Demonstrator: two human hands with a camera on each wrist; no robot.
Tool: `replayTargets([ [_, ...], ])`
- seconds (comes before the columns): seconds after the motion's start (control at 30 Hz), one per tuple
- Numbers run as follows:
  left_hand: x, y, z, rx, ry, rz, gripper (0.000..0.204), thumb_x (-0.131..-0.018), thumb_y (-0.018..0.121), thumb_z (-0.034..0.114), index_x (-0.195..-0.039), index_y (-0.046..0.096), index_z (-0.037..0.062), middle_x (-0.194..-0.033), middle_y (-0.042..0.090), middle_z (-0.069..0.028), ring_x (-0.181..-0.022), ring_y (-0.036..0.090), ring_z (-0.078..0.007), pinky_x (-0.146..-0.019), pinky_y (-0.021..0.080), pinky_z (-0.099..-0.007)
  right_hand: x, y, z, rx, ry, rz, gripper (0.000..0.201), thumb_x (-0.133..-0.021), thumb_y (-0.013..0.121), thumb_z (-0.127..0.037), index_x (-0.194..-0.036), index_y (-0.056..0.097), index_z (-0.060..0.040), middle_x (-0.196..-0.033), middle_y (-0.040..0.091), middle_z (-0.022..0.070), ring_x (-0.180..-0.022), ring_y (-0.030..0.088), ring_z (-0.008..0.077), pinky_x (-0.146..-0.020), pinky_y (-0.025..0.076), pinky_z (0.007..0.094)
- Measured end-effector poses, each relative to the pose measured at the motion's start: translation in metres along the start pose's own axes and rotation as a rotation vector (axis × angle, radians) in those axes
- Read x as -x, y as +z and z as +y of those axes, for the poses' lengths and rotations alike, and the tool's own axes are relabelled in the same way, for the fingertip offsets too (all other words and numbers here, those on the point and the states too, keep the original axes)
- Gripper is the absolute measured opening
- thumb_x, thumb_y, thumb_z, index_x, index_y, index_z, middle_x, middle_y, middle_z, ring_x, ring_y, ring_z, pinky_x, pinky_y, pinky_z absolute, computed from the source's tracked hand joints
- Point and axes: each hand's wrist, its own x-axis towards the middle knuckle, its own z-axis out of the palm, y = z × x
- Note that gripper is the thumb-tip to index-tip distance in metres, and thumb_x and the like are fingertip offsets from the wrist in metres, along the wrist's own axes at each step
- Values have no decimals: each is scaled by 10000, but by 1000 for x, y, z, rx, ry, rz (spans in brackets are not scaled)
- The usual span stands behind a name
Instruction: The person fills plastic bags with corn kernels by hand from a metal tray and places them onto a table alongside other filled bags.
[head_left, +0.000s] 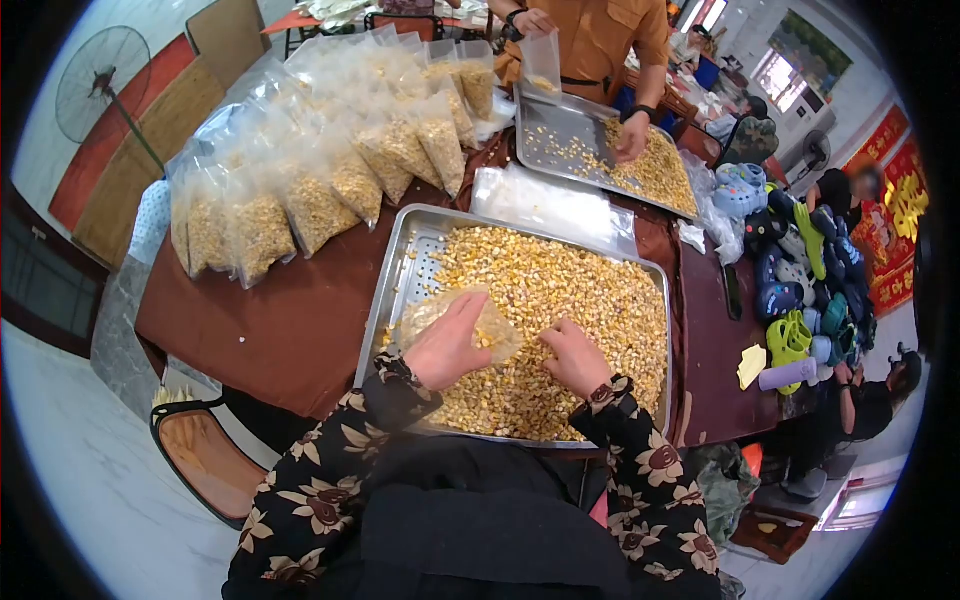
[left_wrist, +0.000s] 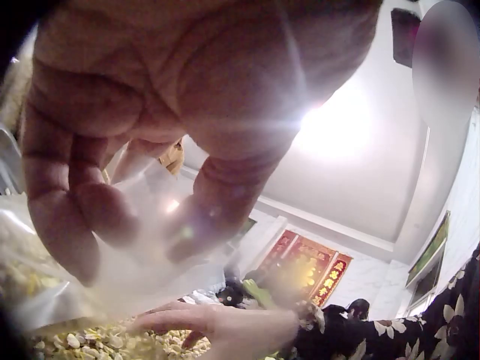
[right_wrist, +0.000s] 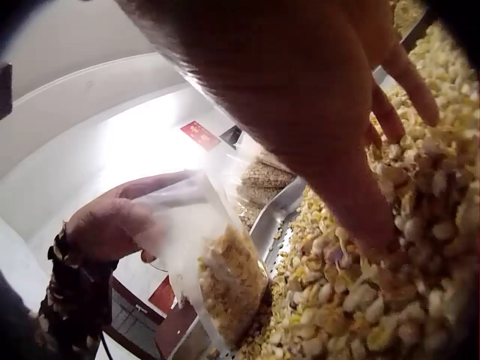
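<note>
From here I see the left hand (head_left: 449, 345) pinching a part-filled clear bag (head_left: 503, 336) over the central metal tray (head_left: 424, 246) of corn kernels (head_left: 610, 310); the right hand (head_left: 579, 362), loosely open, touches kernels.

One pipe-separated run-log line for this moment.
left hand: holding part-filled clear bag | right hand: touching kernels | kernels: heaped in metal tray | other bags: grouped beyond tray, to left

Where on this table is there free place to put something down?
The widest patch is the brown cloth left of the corn tray, in front of the filled bags. A narrower strip lies between that tray and the yellow papers. Crowded: the back left with filled bags, the right side with clogs, and behind the tray, flat plastic bags.
</note>
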Motion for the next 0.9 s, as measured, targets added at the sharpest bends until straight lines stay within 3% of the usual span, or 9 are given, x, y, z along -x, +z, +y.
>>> replayTargets([
  [0.07, -2, 2, 4, 4, -26, -14, 729, -739, 650, 169, -1342, 311, -60, -1373, 360, -255, -1305, 330, -364, -1077, 290, -361, 4, 16, 9, -96, 18, 134, 152, -760, 557, -52, -909, 586, -60, -920, 535, 150, -889, 533, 345, -738, 455, 419],
  [0.17, -3, 4, 4, -24, -21, -14, 730, -733, 650, 164, -1338, 310, -61, -1363, 366, -259, -1297, 337, -368, -1069, 298, -364, 1, 21, 19, -286, 70, 192, 99, -748, 559, -41, -837, 602, -46, -847, 557, 148, -855, 542, 354, -733, 455, 424],
  [0.23, -3, 6, 2, -24, -5, -2, 728, -732, 650, 163, -1336, 311, -61, -1359, 369, -259, -1294, 340, -369, -1066, 302, -364, -2, 15, 23, -352, 14, 265, 72, -749, 570, -33, -806, 614, -34, -755, 569, 123, -749, 585, 280, -682, 471, 374],
  [0.33, -4, 6, 0, -16, 11, 15, 724, -730, 651, 163, -1331, 315, -60, -1354, 373, -260, -1288, 348, -370, -1061, 309, -365, -8, 3, 24, -825, 262, 28, 81, -780, 616, -70, -841, 626, -17, -731, 579, 26, -649, 552, 70, -568, 466, 262],
  [0.43, -4, 8, 1, -4, 13, 16, 723, -728, 656, 165, -1328, 320, -58, -1347, 379, -259, -1281, 357, -369, -1056, 314, -367, -15, -31, -10, -1071, 207, 9, 82, -788, 619, -75, -839, 629, -12, -743, 584, 23, -663, 556, 75, -566, 470, 262],
  [0.57, -6, 9, -1, -77, 35, 7, 773, -777, 689, 340, -1328, 322, -59, -1333, 388, -242, -1223, 424, -361, -995, 379, -369, -23, -57, -53, -927, 40, 35, 136, -813, 612, -99, -896, 641, 4, -775, 601, 43, -696, 588, 116, -636, 488, 262],
  [0.6, -7, 10, -1, -78, 37, 6, 773, -777, 689, 340, -1328, 322, -59, -1333, 388, -242, -1223, 424, -361, -995, 379, -369, -27, -52, -55, -818, -69, 80, 198, -844, 611, -92, -1009, 637, 15, -843, 629, 35, -701, 581, 84, -639, 505, 240],
  [0.77, -5, 5, 0, -14, -11, -14, 730, -730, 665, 175, -1332, 322, -53, -1345, 386, -258, -1281, 362, -363, -1058, 312, -366, -24, -60, -66, -831, -37, 35, 246, -861, 630, -118, -1081, 642, -7, -904, 655, 53, -779, 589, 85, -675, 504, 246],
  [0.9, -3, 5, 1, -10, 4, -9, 726, -733, 663, 173, -1333, 321, -52, -1349, 386, -256, -1283, 361, -362, -1060, 310, -366, -7, -62, -38, -726, 65, 149, 274, -807, 655, -162, -1046, 652, -28, -954, 661, 133, -854, 634, 226, -776, 493, 321],
])
